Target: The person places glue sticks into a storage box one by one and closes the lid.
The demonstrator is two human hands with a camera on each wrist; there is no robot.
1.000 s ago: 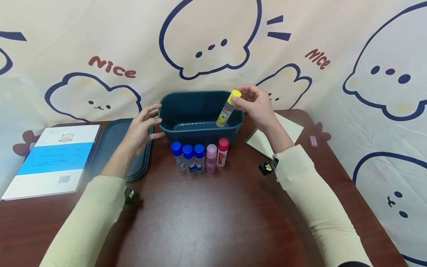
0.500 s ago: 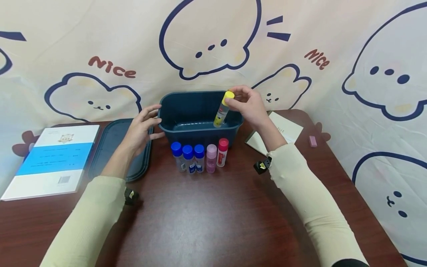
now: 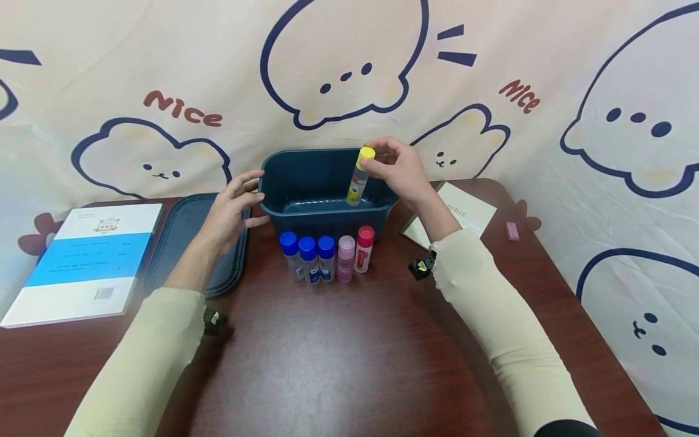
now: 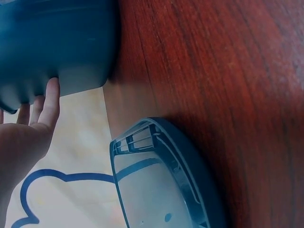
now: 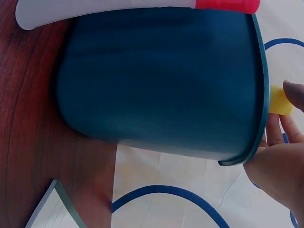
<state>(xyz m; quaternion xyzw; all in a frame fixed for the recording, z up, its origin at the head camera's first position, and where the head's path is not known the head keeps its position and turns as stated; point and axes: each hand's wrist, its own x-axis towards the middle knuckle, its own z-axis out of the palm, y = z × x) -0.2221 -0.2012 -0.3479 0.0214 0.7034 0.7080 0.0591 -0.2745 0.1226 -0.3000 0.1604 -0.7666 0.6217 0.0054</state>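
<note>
My right hand [image 3: 401,172] pinches the yellow cap of a glue stick [image 3: 357,182] between thumb and fingers. The stick leans slightly, its lower end inside the dark blue plastic bin [image 3: 327,221]. In the right wrist view only its yellow cap [image 5: 280,100] shows past the bin's rim. My left hand [image 3: 232,209] rests on the bin's left end, fairly straight fingers [image 4: 51,102] against its outer wall. Before the bin stands a row of upright sticks: several with blue caps [image 3: 308,260], a pink one [image 3: 346,260] and a red-capped one [image 3: 364,249].
Left of the bin lies its dark blue lid [image 3: 229,276], partly under my left arm. A white and blue book [image 3: 87,261] lies farther left. On the right are a cream notebook [image 3: 469,209], partly behind my right wrist, and a small pink eraser [image 3: 512,231].
My right hand has moved left with the yellow-capped glue stick, which now stands more upright over the bin. The left hand and the row of sticks have stayed in place.
</note>
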